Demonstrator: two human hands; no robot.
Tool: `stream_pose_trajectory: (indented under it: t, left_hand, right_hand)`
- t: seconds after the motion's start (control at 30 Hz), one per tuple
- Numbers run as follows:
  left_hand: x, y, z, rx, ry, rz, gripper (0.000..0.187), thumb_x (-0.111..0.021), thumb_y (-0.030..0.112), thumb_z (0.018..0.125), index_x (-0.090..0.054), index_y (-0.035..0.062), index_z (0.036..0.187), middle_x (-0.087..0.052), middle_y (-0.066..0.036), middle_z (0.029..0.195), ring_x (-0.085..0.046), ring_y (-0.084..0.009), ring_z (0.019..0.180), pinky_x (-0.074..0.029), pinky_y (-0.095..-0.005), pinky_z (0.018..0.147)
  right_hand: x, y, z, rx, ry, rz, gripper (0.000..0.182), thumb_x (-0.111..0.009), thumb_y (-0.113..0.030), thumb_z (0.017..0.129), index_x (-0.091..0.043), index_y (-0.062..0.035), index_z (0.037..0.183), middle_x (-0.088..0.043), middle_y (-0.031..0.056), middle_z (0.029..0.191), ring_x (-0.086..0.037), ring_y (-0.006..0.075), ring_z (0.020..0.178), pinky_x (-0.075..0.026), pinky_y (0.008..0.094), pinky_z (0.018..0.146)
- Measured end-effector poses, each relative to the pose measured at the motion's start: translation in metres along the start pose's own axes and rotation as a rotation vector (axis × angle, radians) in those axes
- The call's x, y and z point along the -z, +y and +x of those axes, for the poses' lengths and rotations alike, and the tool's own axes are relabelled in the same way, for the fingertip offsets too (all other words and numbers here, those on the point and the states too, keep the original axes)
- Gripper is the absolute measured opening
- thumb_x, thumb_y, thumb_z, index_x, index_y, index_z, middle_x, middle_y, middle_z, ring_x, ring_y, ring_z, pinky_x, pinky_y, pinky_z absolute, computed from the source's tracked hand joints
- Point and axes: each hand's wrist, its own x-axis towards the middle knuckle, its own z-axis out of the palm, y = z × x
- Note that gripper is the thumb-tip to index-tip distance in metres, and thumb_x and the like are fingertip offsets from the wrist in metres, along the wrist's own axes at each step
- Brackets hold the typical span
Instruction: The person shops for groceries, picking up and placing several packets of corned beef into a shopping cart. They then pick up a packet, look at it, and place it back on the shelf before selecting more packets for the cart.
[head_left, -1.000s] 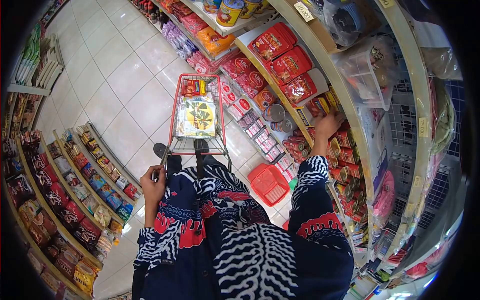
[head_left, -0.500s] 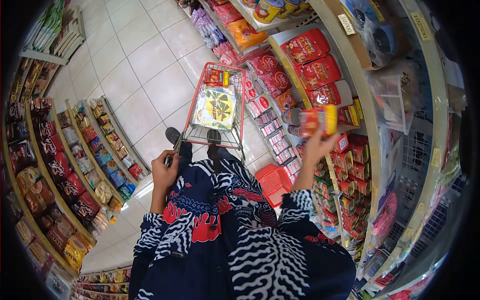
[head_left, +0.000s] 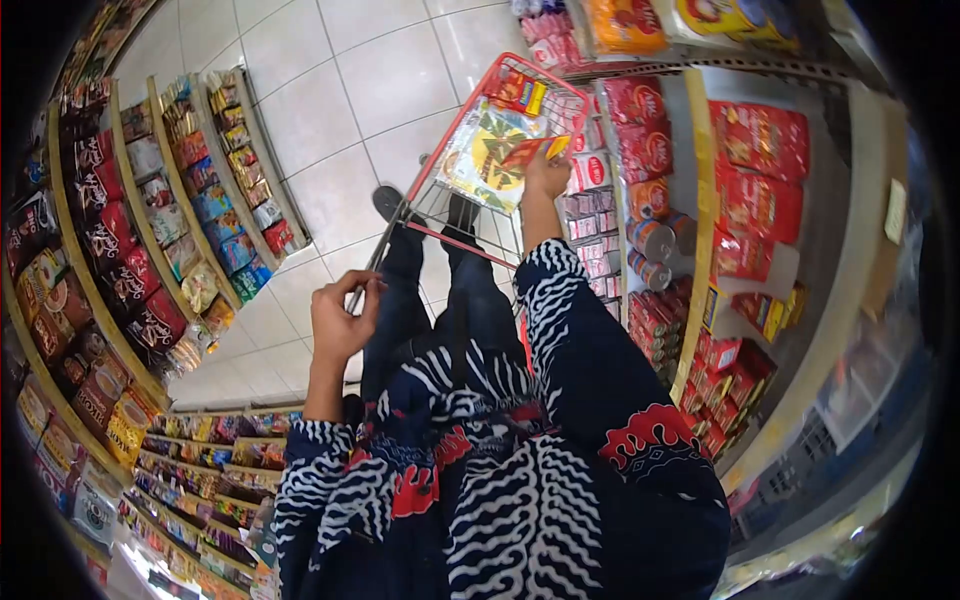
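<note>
R hand point(head_left: 547, 178): fingers clenched round a red/yellow packet point(head_left: 527, 150), held over the red wire cart point(head_left: 440, 225), inside its basket rim, just above the big yellow-patterned pack point(head_left: 485, 150) lying in the basket. A smaller red/yellow item point(head_left: 518, 92) sits at the basket's far end, beyond the held packet. R arm stretched fwd from the patterned sleeve point(head_left: 565, 300).

L hand point(head_left: 342, 322): fingers curled round the cart handle point(head_left: 365, 285) at the near-left corner of the cart; grip closed.

Beside the cart, R side: shelf w/ red pouches point(head_left: 760, 205), tins point(head_left: 655, 240) below them. L of the cart, across the tiled floor point(head_left: 330, 90): low racks of snack bags point(head_left: 225, 200). Person's legs and shoes stand right behind the cart.
</note>
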Motion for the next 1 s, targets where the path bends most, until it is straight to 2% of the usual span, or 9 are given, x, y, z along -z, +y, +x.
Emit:
stream_pose_trajectory:
  t: [0.07,0.13,0.3,0.43,0.63,0.7,0.73,0.8,1.0]
  left_hand:
    - [0.0,-0.001,0.002,0.009,-0.004,-0.023,0.01,-0.063,0.003,0.089,-0.072,0.0027,0.091,-0.075,-0.012,0.079,-0.075,-0.025,0.075,-0.056,-0.0314,0.071]
    - [0.001,-0.003,0.003,0.047,-0.004,-0.027,0.011,-0.064,0.001,0.086,-0.072,0.0037,0.092,-0.075,-0.01,0.08,-0.074,-0.0247,0.074,-0.055,-0.0319,0.073]
    - [0.006,0.005,0.01,0.028,-0.055,0.028,0.019,-0.061,-0.006,0.083,-0.072,0.0026,0.095,-0.076,-0.01,0.086,-0.072,-0.0228,0.078,-0.051,-0.0317,0.078]
    - [0.003,0.0,0.011,0.06,-0.021,0.012,0.02,-0.063,-0.005,0.079,-0.072,0.0057,0.093,-0.076,-0.005,0.084,-0.073,-0.0199,0.076,-0.049,-0.0315,0.076]
    - [0.005,0.003,0.011,0.055,-0.024,0.021,0.021,-0.063,-0.004,0.08,-0.073,0.0048,0.095,-0.076,-0.006,0.086,-0.073,-0.0202,0.078,-0.05,-0.0312,0.077]
    - [0.005,0.001,0.008,0.049,-0.023,0.005,0.021,-0.062,-0.005,0.081,-0.073,0.0045,0.096,-0.076,-0.007,0.086,-0.073,-0.0208,0.078,-0.051,-0.0314,0.078]
    - [0.004,-0.001,0.007,0.064,-0.022,-0.01,0.02,-0.062,-0.005,0.082,-0.073,0.0042,0.096,-0.077,-0.008,0.087,-0.073,-0.0214,0.078,-0.052,-0.0315,0.078]
    - [0.004,0.001,0.006,0.029,-0.032,-0.036,0.018,-0.061,-0.005,0.084,-0.073,0.0022,0.096,-0.076,-0.01,0.087,-0.074,-0.022,0.079,-0.054,-0.0315,0.078]
    - [0.004,-0.005,0.006,-0.024,-0.045,-0.084,0.011,-0.057,-0.003,0.094,-0.067,-0.0052,0.098,-0.076,-0.014,0.087,-0.073,-0.0176,0.084,-0.054,-0.0292,0.08]
  right_hand:
    - [-0.042,0.014,0.029,0.23,0.147,0.321,0.043,-0.076,-0.011,0.08,-0.054,0.0114,0.108,-0.071,0.0263,0.1,-0.073,0.0338,0.077,-0.058,0.0408,0.072]
    - [-0.058,0.003,0.054,-0.012,0.141,0.015,0.037,-0.077,-0.011,0.078,-0.056,0.0108,0.1,-0.071,0.0261,0.095,-0.073,0.0338,0.083,-0.056,0.0433,0.073]
    - [-0.113,0.008,0.096,-0.042,0.346,0.089,0.028,-0.072,-0.01,0.083,-0.058,0.0071,0.099,-0.071,0.021,0.091,-0.072,0.0316,0.081,-0.055,0.0417,0.069]
    - [-0.135,0.058,0.13,-0.196,0.17,0.371,0.028,-0.071,-0.014,0.085,-0.06,0.0047,0.101,-0.071,0.0189,0.092,-0.071,0.0303,0.08,-0.055,0.0404,0.069]
    - [-0.113,0.086,0.144,0.189,-0.229,-0.54,0.025,-0.055,-0.025,0.095,-0.07,-0.006,0.091,-0.075,0.0126,0.097,-0.074,0.0269,0.092,-0.056,0.0357,0.071]
    - [-0.125,0.121,0.123,0.209,-0.118,-0.028,0.024,-0.058,-0.02,0.087,-0.067,-0.0057,0.071,-0.068,0.0127,0.068,-0.07,0.0248,0.069,-0.054,0.0368,0.064]
    - [-0.078,0.054,0.056,0.352,-0.111,-0.229,0.017,-0.062,-0.019,0.087,-0.069,-0.0056,0.081,-0.07,0.0108,0.074,-0.068,0.0208,0.07,-0.055,0.0346,0.066]
    - [-0.047,0.051,0.019,0.337,-0.296,-0.08,0.026,-0.068,-0.026,0.09,-0.068,-0.0048,0.105,-0.074,0.0117,0.09,-0.071,0.0221,0.082,-0.055,0.0359,0.073]
    - [0.089,-0.009,-0.046,0.413,-0.036,0.284,0.02,-0.065,-0.014,0.094,-0.063,-0.001,0.109,-0.069,0.0102,0.083,-0.066,0.0175,0.072,-0.054,0.0305,0.065]
